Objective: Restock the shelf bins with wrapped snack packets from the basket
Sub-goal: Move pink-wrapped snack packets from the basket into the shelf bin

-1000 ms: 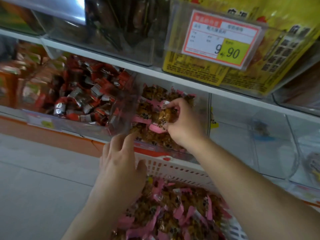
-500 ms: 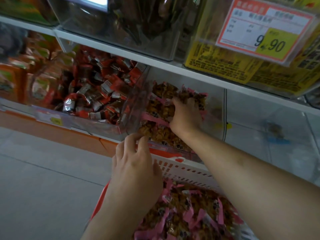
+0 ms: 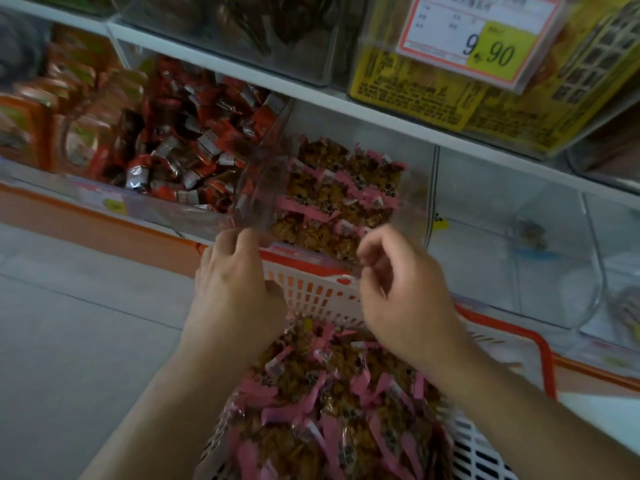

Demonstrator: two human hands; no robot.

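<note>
We rest the left hand (image 3: 235,289), fingers together, against the front lip of the clear bin (image 3: 415,188), probably to steady it. The right hand (image 3: 401,292) hovers over the white basket (image 3: 318,299), fingers loosely curled and holding nothing. Pink-edged snack packets (image 3: 332,403) fill the basket; others (already stocked) lie in the bin.
</note>
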